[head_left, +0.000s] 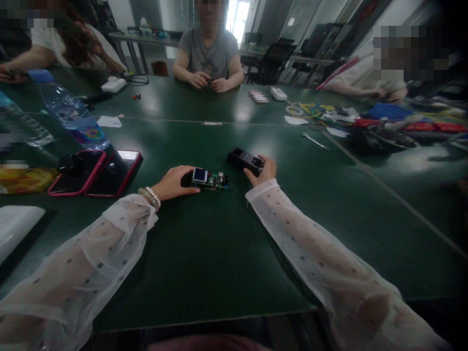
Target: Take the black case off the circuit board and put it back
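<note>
My left hand [176,183] grips the left end of a green circuit board [214,181] with a small square display at that end, its thumb along the near edge. Small components stand up at the board's right end. To the right, my right hand [266,170] is closed around the right end of a black plastic casing [243,160], which has openings in its upper face. A gap of table lies between board and casing; they do not touch. Both hands are low over the green table [204,253].
Left of my left hand are two red-edged phones [115,173] and a water bottle [76,117]. A wrench [315,141] lies to the right, before a heap of cables and bags [387,126]. Across the table sits a person in grey [208,53]; others sit at both sides.
</note>
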`<state>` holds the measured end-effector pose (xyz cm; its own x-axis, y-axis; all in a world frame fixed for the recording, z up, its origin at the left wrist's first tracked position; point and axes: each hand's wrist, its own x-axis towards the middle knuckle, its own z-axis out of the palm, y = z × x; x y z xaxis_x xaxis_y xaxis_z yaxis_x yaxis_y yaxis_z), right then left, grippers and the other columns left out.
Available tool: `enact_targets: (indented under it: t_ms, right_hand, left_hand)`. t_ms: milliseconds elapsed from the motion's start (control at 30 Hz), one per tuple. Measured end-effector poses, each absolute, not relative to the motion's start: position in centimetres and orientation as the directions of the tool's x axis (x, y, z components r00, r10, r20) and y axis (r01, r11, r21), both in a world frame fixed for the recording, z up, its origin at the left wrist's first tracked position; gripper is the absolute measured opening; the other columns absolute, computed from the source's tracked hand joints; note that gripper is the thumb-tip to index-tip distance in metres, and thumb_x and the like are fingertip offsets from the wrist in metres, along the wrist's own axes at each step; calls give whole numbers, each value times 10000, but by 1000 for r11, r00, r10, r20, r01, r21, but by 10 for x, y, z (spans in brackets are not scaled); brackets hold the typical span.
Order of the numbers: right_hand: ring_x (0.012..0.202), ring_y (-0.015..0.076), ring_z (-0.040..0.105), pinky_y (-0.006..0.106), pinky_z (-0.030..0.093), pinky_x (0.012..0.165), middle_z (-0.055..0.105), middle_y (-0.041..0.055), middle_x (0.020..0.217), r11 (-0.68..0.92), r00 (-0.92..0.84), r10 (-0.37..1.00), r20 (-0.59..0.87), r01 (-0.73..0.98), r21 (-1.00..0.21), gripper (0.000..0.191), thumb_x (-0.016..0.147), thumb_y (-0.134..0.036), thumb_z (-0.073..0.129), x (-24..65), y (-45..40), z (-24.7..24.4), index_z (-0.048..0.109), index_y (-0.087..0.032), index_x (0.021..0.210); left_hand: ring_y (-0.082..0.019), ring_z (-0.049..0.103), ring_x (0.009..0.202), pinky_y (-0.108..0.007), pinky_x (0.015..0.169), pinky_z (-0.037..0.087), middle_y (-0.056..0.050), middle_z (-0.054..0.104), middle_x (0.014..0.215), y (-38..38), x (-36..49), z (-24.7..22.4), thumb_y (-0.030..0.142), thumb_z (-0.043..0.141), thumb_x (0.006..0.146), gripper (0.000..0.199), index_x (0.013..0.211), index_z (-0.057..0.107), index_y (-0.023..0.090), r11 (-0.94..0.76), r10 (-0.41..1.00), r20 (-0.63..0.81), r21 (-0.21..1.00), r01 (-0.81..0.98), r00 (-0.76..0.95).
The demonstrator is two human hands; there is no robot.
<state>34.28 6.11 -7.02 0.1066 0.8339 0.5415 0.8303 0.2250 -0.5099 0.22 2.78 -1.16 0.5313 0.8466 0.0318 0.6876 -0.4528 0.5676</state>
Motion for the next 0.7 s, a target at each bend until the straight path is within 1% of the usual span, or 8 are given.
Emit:
enact_targets:
  t_ms: [167,333,500,600,700]
  right_hand:
    - [1187,382,515,604,404,1017,534,201,1236,209,101,847,522,839,-502,676,709,-413,696,342,61,-70,478,-118,1276]
    - [1190,377,521,580,419,1017,542,216,1242,226,87,845,528,836,-499,667,726,-413,678,342,60,-69,478,-98,1279]
    - [1166,358,545,555,449,1001,552,208,1243,248,76,848,524,817,-521,652,720,-385,684,343,59,-69,477,-109,1274]
    - [1151,354,555,562,454,994,552,199,1243,256,82,844,530,807,-532,651,708,-369,698,343,60,-70,479,-125,1271]
    - [1136,353,558,569,464,980,548,200,1225,274,76,839,539,796,-539,648,711,-371,700,344,61,-72,479,-122,1267]
  left_hand:
    - [-324,497,1271,-545,1081,347,-114,571,1366,28,3,-11,586,683,785,714,1370,504,217,-478,837,58,562,675,544]
    - [-324,503,1268,-545,1086,340,-119,574,1360,28,3,-12,591,681,782,699,1346,517,212,-475,839,57,560,678,541]
    - [-322,511,1256,-548,1083,343,-116,577,1355,28,2,-12,589,684,783,684,1332,520,217,-478,838,59,557,678,542]
    - [-324,514,1250,-552,1072,354,-110,582,1346,28,3,-11,593,682,782,668,1318,527,226,-477,840,60,556,681,540]
    - [-335,510,1253,-558,1069,358,-120,582,1342,28,3,-10,600,679,777,674,1309,534,212,-467,846,52,554,689,531]
